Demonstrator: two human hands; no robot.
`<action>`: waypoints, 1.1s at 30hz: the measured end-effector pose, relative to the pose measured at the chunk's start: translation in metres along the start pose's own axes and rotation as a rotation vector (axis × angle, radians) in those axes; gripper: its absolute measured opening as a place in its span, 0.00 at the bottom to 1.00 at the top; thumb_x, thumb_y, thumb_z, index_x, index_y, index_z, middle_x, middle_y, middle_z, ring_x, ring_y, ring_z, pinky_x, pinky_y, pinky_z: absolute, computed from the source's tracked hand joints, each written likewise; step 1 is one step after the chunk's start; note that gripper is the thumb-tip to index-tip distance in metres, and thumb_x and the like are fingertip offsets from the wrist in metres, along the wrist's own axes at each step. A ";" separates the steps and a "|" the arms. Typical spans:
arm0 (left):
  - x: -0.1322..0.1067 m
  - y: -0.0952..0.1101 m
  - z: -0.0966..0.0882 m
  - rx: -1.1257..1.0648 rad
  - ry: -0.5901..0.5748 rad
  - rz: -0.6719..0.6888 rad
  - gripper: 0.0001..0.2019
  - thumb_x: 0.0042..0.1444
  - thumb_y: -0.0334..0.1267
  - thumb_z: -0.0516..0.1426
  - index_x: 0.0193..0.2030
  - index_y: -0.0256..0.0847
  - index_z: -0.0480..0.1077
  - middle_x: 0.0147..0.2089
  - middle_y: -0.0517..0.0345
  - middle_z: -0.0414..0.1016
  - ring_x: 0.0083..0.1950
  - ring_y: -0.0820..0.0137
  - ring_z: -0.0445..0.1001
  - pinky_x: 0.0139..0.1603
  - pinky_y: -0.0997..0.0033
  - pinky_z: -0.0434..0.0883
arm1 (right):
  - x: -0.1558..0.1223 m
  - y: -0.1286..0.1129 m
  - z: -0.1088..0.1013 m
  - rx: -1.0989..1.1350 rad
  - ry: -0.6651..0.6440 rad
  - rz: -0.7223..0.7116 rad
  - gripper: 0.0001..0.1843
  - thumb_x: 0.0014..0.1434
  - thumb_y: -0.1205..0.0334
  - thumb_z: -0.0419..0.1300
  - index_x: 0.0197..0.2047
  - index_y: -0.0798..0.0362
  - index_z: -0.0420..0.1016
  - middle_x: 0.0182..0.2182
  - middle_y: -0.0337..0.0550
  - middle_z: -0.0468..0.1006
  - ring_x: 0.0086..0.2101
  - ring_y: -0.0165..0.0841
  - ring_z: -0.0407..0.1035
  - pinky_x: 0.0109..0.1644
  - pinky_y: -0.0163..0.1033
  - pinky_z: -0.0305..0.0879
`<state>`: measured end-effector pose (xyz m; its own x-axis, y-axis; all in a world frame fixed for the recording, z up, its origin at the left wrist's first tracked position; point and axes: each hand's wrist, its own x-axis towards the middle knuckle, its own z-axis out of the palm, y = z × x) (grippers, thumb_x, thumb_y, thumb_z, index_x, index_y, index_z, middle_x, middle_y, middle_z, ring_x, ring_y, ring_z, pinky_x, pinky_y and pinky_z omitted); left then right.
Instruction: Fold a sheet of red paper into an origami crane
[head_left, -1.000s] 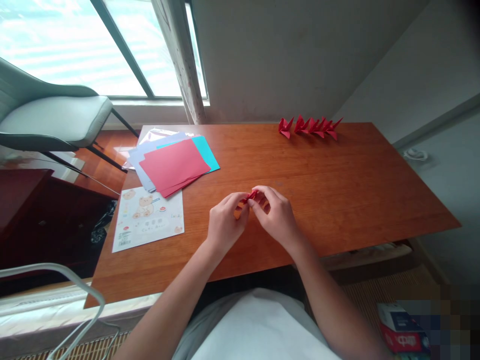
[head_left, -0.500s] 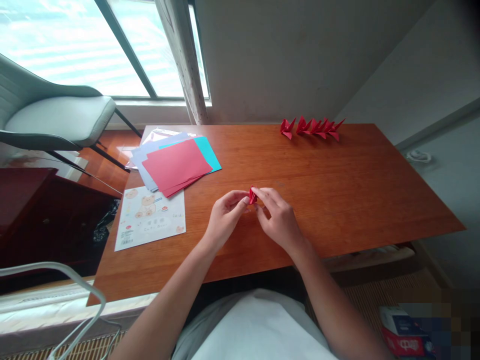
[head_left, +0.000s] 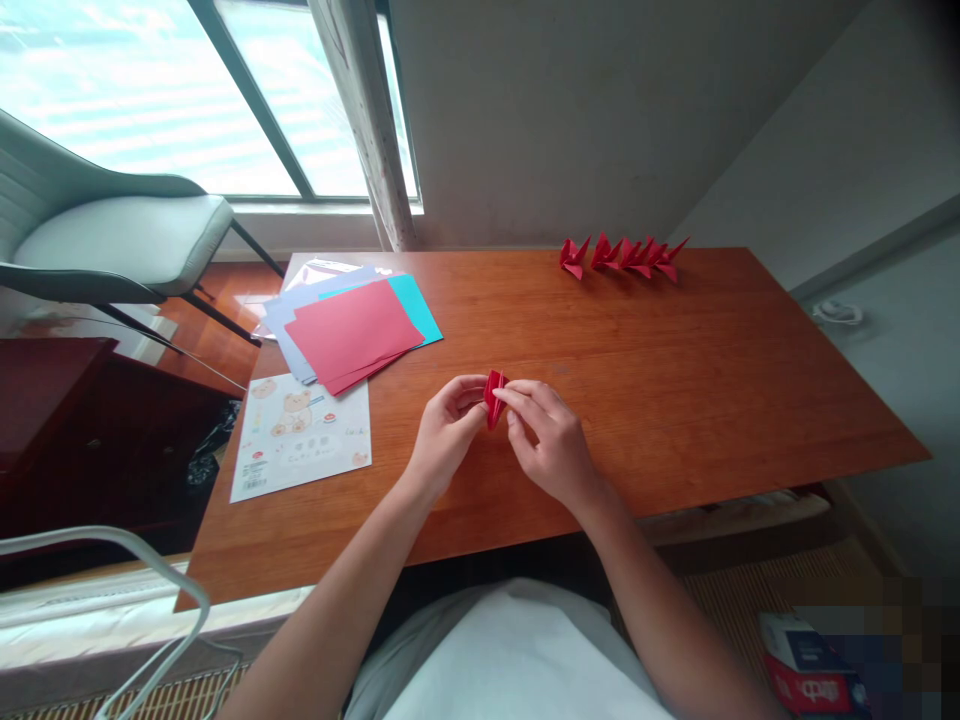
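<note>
Between my hands, above the front middle of the wooden table (head_left: 675, 370), is a small piece of folded red paper (head_left: 493, 398) standing on edge with several layers showing. My left hand (head_left: 447, 425) pinches its left side between thumb and fingers. From the right, the fingertips of my right hand (head_left: 551, 430) touch the layers, with the thumb lower and a little apart from the index finger. Whether the right fingers grip a layer or only press on it, I cannot tell. Several red origami cranes (head_left: 574, 258) stand in a row at the table's back edge.
Left of my hands lie red paper sheets (head_left: 352, 330) over blue and lilac ones, above a white sheet printed with a bear (head_left: 300, 445). A grey chair (head_left: 120, 235) stands by the window. A white tube frame (head_left: 135, 545) curves at the lower left.
The folded paper has shifted slightly left and turned, so it now looks taller and its side faces show more. My right fingers have moved left with it.
</note>
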<state>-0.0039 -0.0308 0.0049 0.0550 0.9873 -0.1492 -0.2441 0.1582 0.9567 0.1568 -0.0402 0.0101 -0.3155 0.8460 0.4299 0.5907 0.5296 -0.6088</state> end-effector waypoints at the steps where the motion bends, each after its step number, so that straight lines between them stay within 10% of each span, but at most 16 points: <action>1: 0.000 0.000 0.000 0.001 0.001 0.005 0.14 0.52 0.35 0.65 0.46 0.38 0.75 0.49 0.50 0.81 0.49 0.64 0.79 0.49 0.69 0.74 | 0.000 -0.001 0.000 0.010 0.013 0.002 0.21 0.66 0.69 0.52 0.60 0.45 0.71 0.53 0.48 0.76 0.54 0.40 0.71 0.60 0.49 0.70; 10: 0.000 -0.001 -0.002 -0.084 -0.036 -0.042 0.16 0.52 0.38 0.67 0.47 0.38 0.76 0.47 0.50 0.82 0.48 0.62 0.80 0.46 0.70 0.74 | 0.003 -0.005 0.004 0.038 0.081 0.024 0.22 0.66 0.61 0.57 0.62 0.50 0.66 0.56 0.52 0.74 0.56 0.44 0.68 0.61 0.53 0.68; 33: -0.002 0.000 -0.003 0.244 -0.124 0.011 0.08 0.53 0.39 0.65 0.34 0.38 0.74 0.32 0.59 0.78 0.35 0.69 0.74 0.37 0.74 0.69 | 0.017 0.005 -0.038 -0.011 -0.263 -0.008 0.15 0.65 0.49 0.62 0.47 0.50 0.77 0.42 0.44 0.83 0.43 0.39 0.77 0.48 0.42 0.70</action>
<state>-0.0068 -0.0330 0.0047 0.1758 0.9770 -0.1207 -0.0055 0.1235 0.9923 0.1828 -0.0256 0.0395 -0.5013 0.8295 0.2461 0.5950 0.5370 -0.5981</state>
